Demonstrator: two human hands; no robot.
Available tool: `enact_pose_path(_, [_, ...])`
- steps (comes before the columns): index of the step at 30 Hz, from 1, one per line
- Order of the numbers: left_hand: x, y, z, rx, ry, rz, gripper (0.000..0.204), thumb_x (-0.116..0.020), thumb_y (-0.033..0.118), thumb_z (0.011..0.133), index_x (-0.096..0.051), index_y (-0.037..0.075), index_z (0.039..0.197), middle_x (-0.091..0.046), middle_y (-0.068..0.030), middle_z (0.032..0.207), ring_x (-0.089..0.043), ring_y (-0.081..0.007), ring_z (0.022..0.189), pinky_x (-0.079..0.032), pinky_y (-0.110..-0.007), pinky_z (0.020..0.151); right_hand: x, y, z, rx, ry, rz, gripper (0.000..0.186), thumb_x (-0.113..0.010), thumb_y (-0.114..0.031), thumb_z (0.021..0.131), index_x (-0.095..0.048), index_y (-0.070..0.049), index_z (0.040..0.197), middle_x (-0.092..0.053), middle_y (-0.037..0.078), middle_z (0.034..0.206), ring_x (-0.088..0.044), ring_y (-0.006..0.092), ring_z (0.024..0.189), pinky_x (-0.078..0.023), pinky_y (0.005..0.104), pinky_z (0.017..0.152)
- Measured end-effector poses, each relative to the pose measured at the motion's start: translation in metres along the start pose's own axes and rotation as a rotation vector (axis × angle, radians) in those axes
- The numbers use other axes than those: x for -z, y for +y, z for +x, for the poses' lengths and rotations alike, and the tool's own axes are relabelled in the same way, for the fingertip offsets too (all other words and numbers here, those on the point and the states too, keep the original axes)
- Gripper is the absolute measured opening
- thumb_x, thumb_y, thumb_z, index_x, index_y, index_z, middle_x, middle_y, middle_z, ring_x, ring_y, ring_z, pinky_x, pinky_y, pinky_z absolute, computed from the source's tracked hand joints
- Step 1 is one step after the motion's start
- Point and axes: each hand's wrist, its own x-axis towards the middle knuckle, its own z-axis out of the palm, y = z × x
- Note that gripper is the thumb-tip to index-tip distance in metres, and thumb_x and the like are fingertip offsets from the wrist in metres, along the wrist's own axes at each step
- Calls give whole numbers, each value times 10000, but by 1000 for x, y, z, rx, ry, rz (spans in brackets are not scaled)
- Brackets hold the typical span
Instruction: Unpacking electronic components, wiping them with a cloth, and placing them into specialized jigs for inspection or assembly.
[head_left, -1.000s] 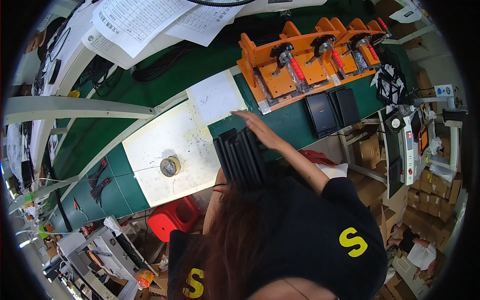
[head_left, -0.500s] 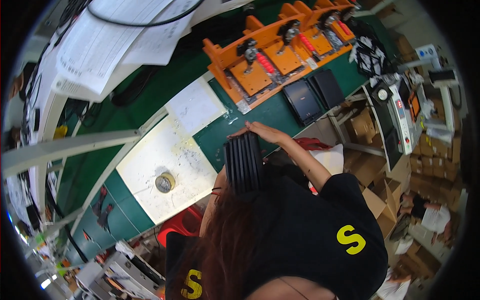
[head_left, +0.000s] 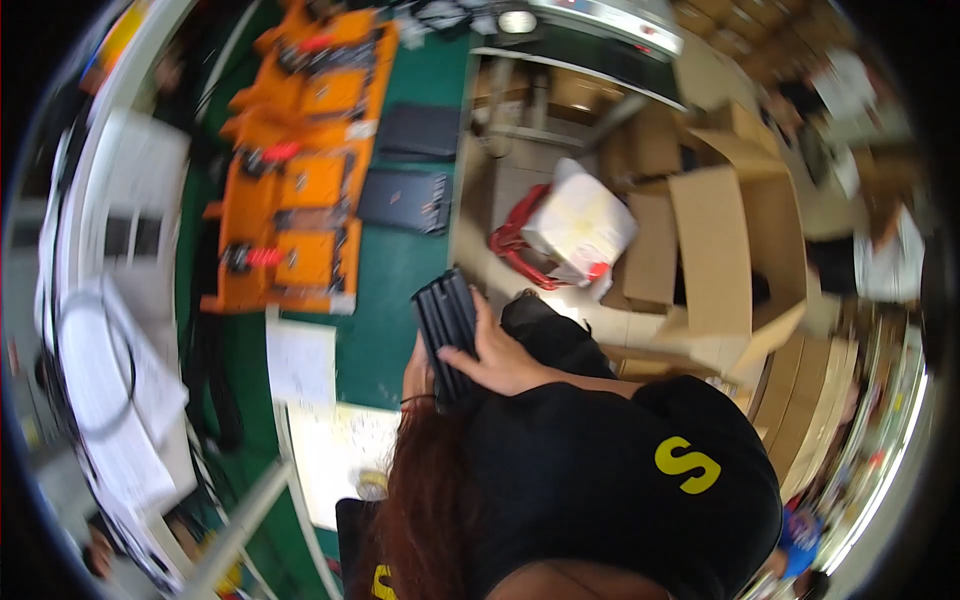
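Observation:
Close in front of my body I hold a stack of black flat plastic panels point(head_left: 444, 318), several of them pressed side by side. My right hand point(head_left: 497, 357) grips the stack along its right side, with the thumb laid over the panels. On the other side, my left hand point(head_left: 416, 374) supports the stack near its lower left edge. Hair and the stack hide most of the left fingers. Two similar black panels, a nearer one point(head_left: 404, 200) and a farther one point(head_left: 418, 132), lie on the green table beyond the stack.
Orange clamp fixtures point(head_left: 300, 230) with red handles line the green table point(head_left: 385, 350). A white sheet point(head_left: 302, 362) and a lit white board point(head_left: 345, 440) lie nearer. To the right are a red stool point(head_left: 520, 240) bearing a white bundle point(head_left: 580, 222), and open cardboard boxes point(head_left: 712, 250). Other people stand farther right.
My body and view have turned to the right, bringing the boxes and stool closer to the middle. My right hand has shifted from the stack's far end to its right side.

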Motion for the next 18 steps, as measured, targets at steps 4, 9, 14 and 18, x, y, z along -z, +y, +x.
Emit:
enact_pose_path(4, [-55,-29,31,212,-98,284,820,-349,719,773,-406,85,1290,-460,-92,1277,-468,-272,1124,-379,-410,956,33,8,-2,-150,133,-135,1058,-543,-605,749,61,2,1370,-269,414,1252,-383,559,1097,-380,499,920])
enact_pose_path(9, [-109,-76,53,383,-156,573,813,-350,716,776,-406,88,1290,-460,-93,1276,-469,-273,1122,-382,-411,953,97,45,-29,-215,270,-82,1064,-511,-631,750,83,-6,1372,-308,420,1223,-449,564,1016,-407,504,892])
enact_pose_path(14, [-150,-127,66,462,-184,761,807,-352,712,778,-407,91,1290,-460,-94,1276,-471,-274,1120,-385,-412,950,161,80,-75,-182,559,-117,952,-541,-551,775,19,-102,1400,-287,327,1277,-533,509,863,-479,502,742])
enact_pose_path(18, [-192,-150,84,494,-213,895,802,-353,709,780,-407,94,1291,-460,-95,1275,-473,-274,1118,-388,-412,948,197,107,-98,-213,775,-196,811,-507,-545,797,-111,-185,1407,-293,316,1280,-557,501,799,-504,492,673])
